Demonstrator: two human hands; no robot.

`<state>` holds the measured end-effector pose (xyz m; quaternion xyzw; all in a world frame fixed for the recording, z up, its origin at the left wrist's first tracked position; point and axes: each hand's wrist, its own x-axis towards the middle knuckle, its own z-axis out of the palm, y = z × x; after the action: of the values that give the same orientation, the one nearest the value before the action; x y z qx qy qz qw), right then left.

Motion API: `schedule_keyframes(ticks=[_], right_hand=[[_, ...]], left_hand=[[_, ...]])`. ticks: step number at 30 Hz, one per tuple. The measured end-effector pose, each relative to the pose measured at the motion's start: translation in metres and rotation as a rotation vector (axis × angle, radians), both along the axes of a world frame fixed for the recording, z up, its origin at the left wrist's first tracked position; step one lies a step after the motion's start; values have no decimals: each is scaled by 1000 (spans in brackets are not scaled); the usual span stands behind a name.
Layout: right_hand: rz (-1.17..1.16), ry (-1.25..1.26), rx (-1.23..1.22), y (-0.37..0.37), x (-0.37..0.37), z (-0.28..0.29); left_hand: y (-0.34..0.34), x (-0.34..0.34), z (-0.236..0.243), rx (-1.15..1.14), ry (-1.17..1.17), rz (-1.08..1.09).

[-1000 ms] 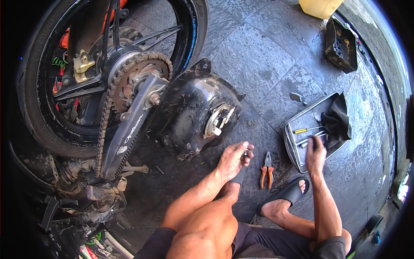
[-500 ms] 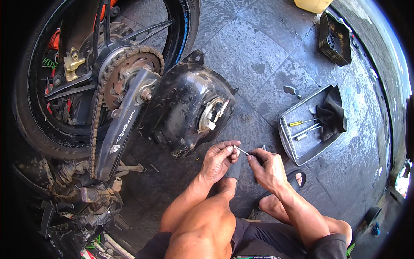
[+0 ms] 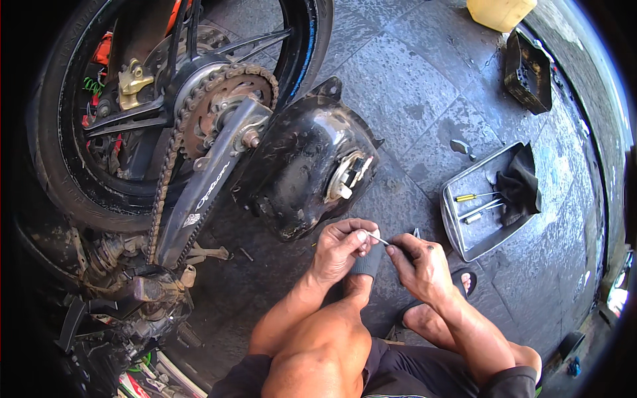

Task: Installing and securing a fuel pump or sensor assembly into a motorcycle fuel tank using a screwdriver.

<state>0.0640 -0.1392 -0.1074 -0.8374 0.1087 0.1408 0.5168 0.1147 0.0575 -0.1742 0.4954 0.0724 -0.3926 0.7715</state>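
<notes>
In front of my knees, both hands work close together on a thin silver metal shaft (image 3: 378, 238). My right hand (image 3: 416, 263) is closed around one end, so any handle is hidden in the fist. Its other end runs to the fingertips of my left hand (image 3: 342, 251), which pinch something small and pale; its kind is too small to tell. Just beyond my hands lies a black fuel tank (image 3: 302, 172) on its side, with a whitish fuel pump fitting (image 3: 350, 177) set in it.
To the left stands a motorcycle rear wheel (image 3: 313, 46) with a rusty sprocket, chain (image 3: 165, 174) and swingarm (image 3: 211, 179). A grey tray (image 3: 458, 232) at right holds a yellow-handled screwdriver (image 3: 466, 197), metal tools and dark cloth (image 3: 519, 192). Farther back are a black bin (image 3: 527, 99) and yellow container (image 3: 501, 14).
The view has shifted, so the surroundings sit farther right and lower. My hands keep their hold on the shaft, and the left fingers now cover more of the small piece at its end.
</notes>
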Motion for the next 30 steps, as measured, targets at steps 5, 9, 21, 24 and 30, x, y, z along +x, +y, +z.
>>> schedule_keyframes(ticks=[5, 9, 21, 24, 30], right_hand=[[-153, -41, 106, 30, 22, 6], [-165, -104, 162, 46, 38, 1], [3, -247, -218, 52, 51, 14], [-37, -227, -182, 54, 51, 12], [-165, 294, 258, 47, 71, 30]], left_hand=[[-5, -2, 13, -337, 158, 330], [-4, 0, 13, -322, 202, 426], [-8, 5, 17, -339, 299, 515], [-9, 6, 18, -332, 298, 509], [-11, 4, 19, -441, 297, 527]])
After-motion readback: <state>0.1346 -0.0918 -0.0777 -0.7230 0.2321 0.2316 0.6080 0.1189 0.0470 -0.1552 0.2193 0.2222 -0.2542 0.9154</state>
